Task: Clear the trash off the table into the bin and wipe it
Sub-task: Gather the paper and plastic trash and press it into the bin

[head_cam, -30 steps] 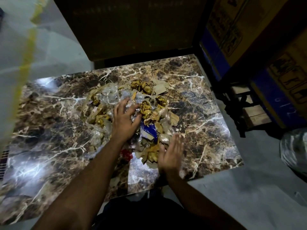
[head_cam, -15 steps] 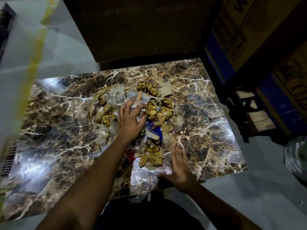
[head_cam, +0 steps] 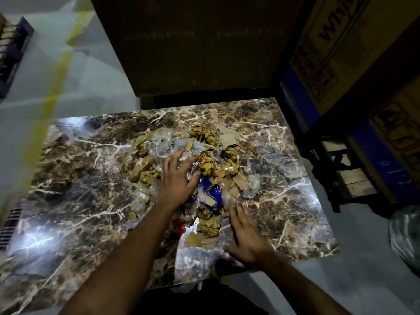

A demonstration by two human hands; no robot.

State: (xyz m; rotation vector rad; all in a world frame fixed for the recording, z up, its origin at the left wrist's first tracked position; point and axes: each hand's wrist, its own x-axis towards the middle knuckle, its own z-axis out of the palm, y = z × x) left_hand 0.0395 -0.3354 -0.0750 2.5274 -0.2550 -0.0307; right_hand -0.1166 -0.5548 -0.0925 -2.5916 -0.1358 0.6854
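Trash [head_cam: 204,164] sits in one heap mid-bench [head_cam: 75,178]: crumpled gold wrappers, clear plastic, cardboard scraps, one blue packet [head_cam: 212,189]. Two hands: left hand [head_cam: 179,178] spread flat on the pile, right hand [head_cam: 246,230] flat with fingers straight at its near edge, slid nearer than before

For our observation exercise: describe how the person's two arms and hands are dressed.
Both forearms are bare, with no sleeves in view. The left hand and right hand wear no gloves; no rings, watch or bands show in this dim picture.
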